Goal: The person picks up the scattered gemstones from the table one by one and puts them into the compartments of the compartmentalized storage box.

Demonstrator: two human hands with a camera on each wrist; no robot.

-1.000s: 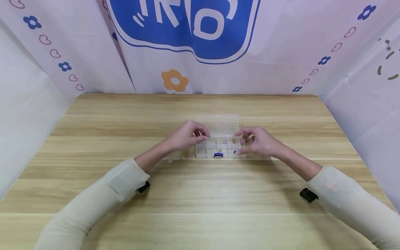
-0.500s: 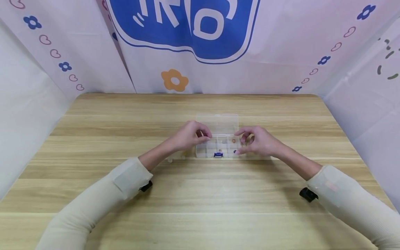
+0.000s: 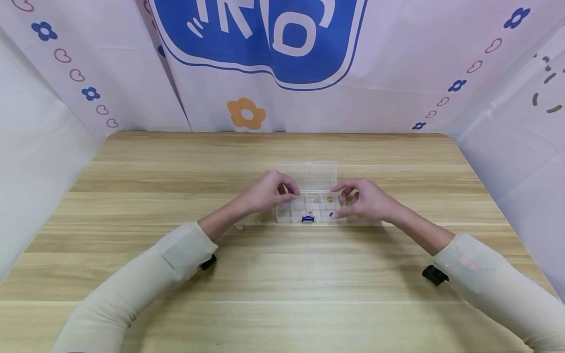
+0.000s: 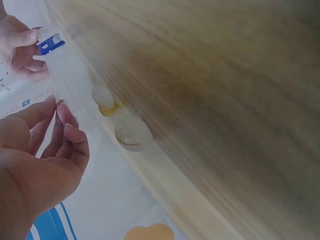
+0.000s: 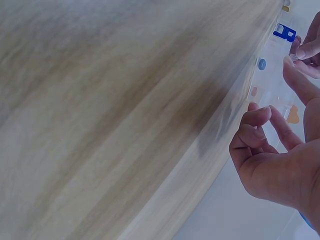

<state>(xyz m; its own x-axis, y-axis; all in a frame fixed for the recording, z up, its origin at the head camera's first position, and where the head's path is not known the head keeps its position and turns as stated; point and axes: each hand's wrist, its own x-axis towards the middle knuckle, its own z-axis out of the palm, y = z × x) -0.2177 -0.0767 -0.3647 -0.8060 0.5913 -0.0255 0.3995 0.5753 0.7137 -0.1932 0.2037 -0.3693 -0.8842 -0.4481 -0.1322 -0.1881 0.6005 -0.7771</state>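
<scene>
A clear plastic compartment box (image 3: 284,214) lies on the table with its lid (image 3: 306,170) folded back and a blue latch (image 3: 308,219) at its front. Over its left compartments, my left hand (image 3: 270,189) pinches a small clear piece (image 5: 293,57) between thumb and fingertips; its exact kind cannot be told. My right hand (image 3: 365,198) grips the box's right end, thumb at the front corner and fingers at the back. In the right compartments sit a small orange piece (image 3: 329,199), a reddish piece (image 3: 311,213) and a blue piece (image 5: 262,64).
Left of the box, beneath the left forearm, lie a clear round piece (image 4: 132,132), a whitish one (image 4: 102,96) and a yellow one (image 4: 107,109). The wooden table (image 3: 282,294) ends at a printed white curtain (image 3: 353,110) behind.
My left hand has shifted slightly right over the box, still pinching, and has held still for the last half second. The right hand and the box stay in place.
</scene>
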